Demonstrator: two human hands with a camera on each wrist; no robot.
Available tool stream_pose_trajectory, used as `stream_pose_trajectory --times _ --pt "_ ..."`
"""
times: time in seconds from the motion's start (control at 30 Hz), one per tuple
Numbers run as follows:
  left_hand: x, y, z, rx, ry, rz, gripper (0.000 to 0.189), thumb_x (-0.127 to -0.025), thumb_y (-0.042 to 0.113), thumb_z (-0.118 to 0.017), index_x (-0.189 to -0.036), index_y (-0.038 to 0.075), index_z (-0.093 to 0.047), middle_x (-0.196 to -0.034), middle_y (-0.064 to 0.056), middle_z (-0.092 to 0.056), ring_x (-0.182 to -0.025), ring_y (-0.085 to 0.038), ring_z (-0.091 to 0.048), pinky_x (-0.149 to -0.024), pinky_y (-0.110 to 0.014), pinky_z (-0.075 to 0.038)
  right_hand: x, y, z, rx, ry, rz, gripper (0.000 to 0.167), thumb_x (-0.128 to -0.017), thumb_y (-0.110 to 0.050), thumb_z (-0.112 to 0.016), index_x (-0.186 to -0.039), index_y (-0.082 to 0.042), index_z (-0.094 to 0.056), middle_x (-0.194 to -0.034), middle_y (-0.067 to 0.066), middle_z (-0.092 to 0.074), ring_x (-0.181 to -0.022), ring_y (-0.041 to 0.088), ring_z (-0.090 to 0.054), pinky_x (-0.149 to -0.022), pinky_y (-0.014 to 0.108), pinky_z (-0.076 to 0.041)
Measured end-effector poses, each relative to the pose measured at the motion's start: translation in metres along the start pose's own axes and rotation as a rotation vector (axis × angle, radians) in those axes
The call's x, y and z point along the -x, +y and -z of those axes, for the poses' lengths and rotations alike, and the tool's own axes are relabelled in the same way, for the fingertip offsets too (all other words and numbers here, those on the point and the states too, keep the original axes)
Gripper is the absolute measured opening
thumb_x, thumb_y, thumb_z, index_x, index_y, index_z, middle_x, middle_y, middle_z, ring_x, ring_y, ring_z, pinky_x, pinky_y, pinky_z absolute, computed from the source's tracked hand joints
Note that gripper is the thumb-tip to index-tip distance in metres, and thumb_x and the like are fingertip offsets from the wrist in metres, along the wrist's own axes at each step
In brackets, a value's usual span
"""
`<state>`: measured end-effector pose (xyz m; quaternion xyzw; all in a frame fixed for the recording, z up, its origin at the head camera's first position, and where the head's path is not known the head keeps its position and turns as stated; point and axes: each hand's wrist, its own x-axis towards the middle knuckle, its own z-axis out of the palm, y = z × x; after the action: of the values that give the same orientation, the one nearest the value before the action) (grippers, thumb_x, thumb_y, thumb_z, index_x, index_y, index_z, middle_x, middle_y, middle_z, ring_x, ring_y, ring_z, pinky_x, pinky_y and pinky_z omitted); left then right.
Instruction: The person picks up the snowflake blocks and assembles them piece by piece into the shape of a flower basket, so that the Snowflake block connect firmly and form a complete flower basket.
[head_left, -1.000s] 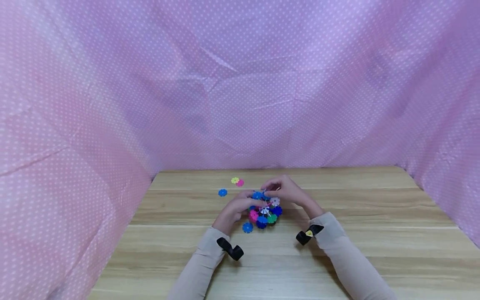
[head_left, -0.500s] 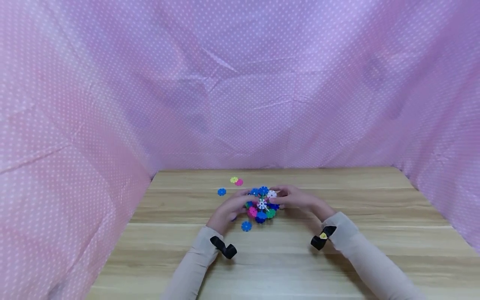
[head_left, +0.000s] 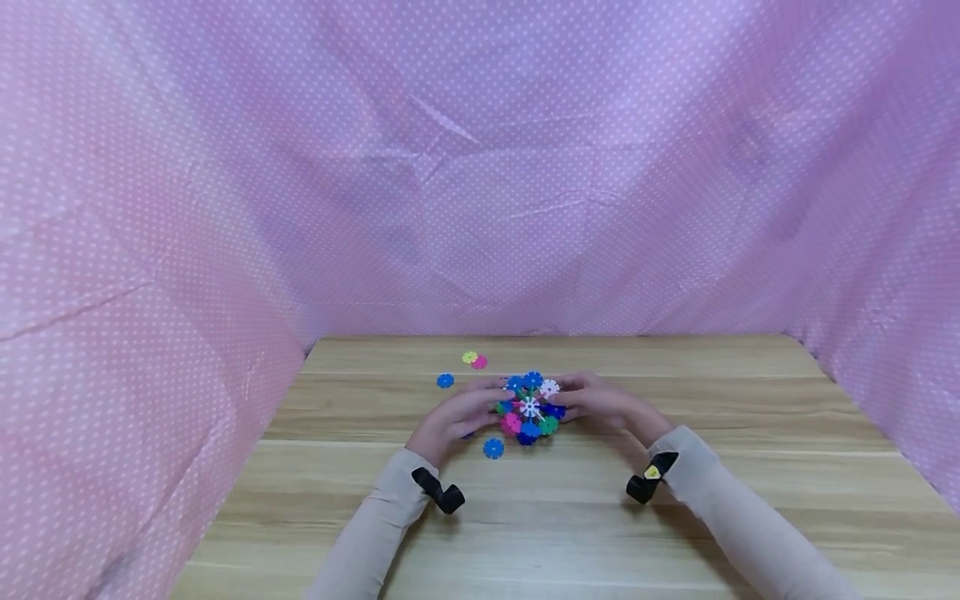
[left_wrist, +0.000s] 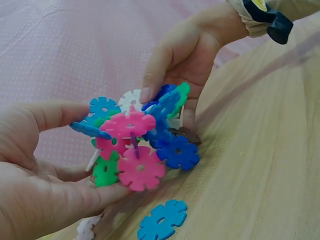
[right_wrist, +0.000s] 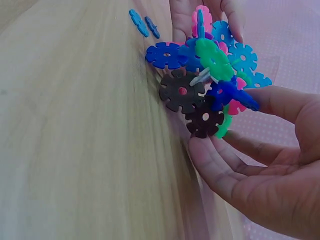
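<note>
Both hands hold a ball-shaped cluster of interlocking snowflake discs (head_left: 529, 407) between them, close over the table. On its left side, the left hand (head_left: 461, 412) grips it with thumb above and fingers below. The right hand (head_left: 600, 398) holds the opposite side in a similar way. In the left wrist view, pink discs (left_wrist: 141, 170) face the camera, beside blue and green ones. Dark brown discs (right_wrist: 182, 91) show on the right side in the right wrist view, one right at a right fingertip. A white disc points up in the head view.
A loose blue disc (head_left: 493, 448) lies on the wooden table (head_left: 540, 533) in front of the cluster. Another blue disc (head_left: 446, 381), a yellow disc (head_left: 469, 357) and a pink disc (head_left: 481, 362) lie back left. Pink dotted cloth (head_left: 480, 208) hangs around the table.
The right hand has moved from the cluster's back and top to its right side, and now holds it there. The cluster has turned slightly, its white disc now facing up. The left hand stays on it.
</note>
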<state>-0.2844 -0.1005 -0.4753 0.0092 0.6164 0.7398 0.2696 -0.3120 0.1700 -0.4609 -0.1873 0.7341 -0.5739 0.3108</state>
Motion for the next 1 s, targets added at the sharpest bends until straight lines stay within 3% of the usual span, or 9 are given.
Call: stream_pose_trajectory --times 0.17,0.43,0.7,1.0 --pt "-0.002 0.003 -0.008 -0.055 -0.022 -0.043 0.057 -0.103 0.017 -0.06 -0.155 0.004 -0.039 -0.157 -0.019 -0.041 -0.139 -0.035 -0.049 -0.113 -0.052 -0.045 0.006 0.002 0.009 -0.074 0.034 0.01 0.058 -0.104 -0.013 -0.057 -0.149 0.016 -0.034 -0.14 0.03 -0.053 -0.108 0.019 -0.067 -0.098 0.04 -0.058" --pt "-0.015 0.012 -0.036 -0.034 0.004 -0.133 0.052 -0.102 0.022 -0.064 -0.151 0.017 -0.047 -0.147 -0.014 -0.051 -0.132 -0.031 -0.055 -0.108 -0.05 -0.05 0.02 0.001 0.037 -0.234 0.079 -0.002 0.055 -0.105 -0.01 -0.052 -0.148 0.017 -0.03 -0.115 0.005 -0.066 -0.102 0.016 -0.069 -0.098 0.038 -0.057" --pt "-0.049 0.017 -0.077 0.007 0.088 -0.133 0.049 -0.1 0.028 -0.067 -0.146 0.019 -0.054 -0.144 -0.015 -0.054 -0.131 -0.037 -0.057 -0.106 -0.054 -0.051 0.042 -0.002 0.073 -0.145 0.154 0.006 0.056 -0.107 -0.017 -0.05 -0.147 0.018 -0.034 -0.11 -0.005 -0.068 -0.104 0.01 -0.067 -0.099 0.034 -0.055" --pt "-0.082 0.008 -0.113 0.029 0.103 -0.115 0.045 -0.101 0.03 -0.065 -0.143 0.017 -0.058 -0.134 -0.014 -0.065 -0.117 -0.031 -0.067 -0.101 -0.047 -0.055 0.059 0.011 0.106 -0.129 0.227 -0.029 0.035 -0.107 -0.018 -0.05 -0.133 0.005 -0.059 -0.104 -0.01 -0.071 -0.1 0.006 -0.066 -0.094 0.029 -0.057"
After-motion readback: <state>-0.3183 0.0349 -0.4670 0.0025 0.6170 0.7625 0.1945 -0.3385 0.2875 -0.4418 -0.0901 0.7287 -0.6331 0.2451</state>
